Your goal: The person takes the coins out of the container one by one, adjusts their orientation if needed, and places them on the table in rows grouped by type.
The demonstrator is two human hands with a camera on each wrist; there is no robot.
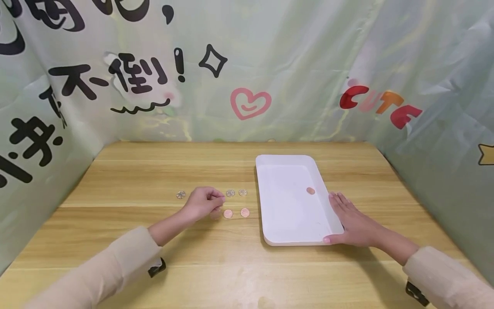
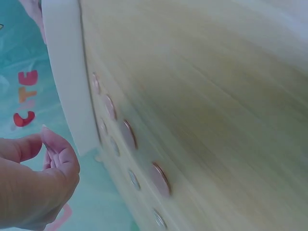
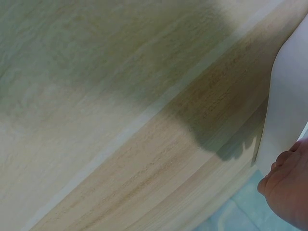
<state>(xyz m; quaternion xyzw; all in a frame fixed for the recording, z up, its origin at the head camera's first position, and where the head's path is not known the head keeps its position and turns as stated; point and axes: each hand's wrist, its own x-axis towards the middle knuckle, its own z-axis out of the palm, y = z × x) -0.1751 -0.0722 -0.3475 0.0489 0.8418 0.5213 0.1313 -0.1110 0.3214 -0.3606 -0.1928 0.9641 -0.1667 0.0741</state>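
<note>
My left hand point(image 1: 203, 202) is over the coins left of the white tray point(image 1: 279, 241). Its fingers are curled and the thumb meets the index finger; whether a coin is between them cannot be told. In front of it lie copper coins point(image 1: 245, 212), with silver coins point(image 1: 242, 192) in a row behind. Another silver coin point(image 1: 180, 195) lies left of the hand. The left wrist view shows several copper coins point(image 2: 160, 179) and silver coins point(image 2: 134, 179) on the table. One copper coin point(image 1: 310, 190) is in the tray. My right hand point(image 1: 353, 223) rests its straight fingers along the tray's right side, thumb at the near corner.
The wooden table point(image 1: 154, 171) is bordered at the back and both sides by a printed curtain point(image 1: 301, 86). The tray stands right of the coin rows, its walls low.
</note>
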